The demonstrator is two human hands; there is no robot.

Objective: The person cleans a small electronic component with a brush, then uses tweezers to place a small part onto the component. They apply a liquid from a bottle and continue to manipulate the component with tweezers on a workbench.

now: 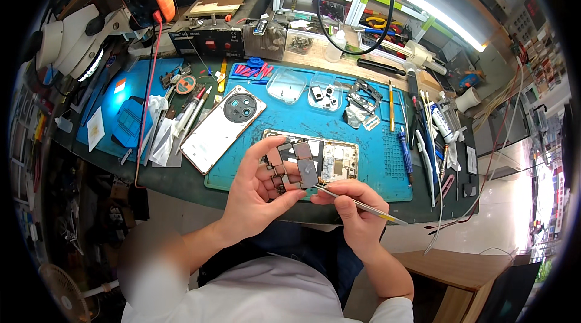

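The left hand (257, 196) pinched the circuit board (307, 170) above the bench (419, 214), its dark panel running near to far. Just right, the right hand's (358, 217) grip was clenched on tweezers (382, 213) slanting far-left, tips at the board's near right corner; contact could not be told.

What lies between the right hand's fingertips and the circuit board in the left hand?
In the head view, the tweezers reach tips-first from the right hand toward the circuit board; whether they touch it is unclear.
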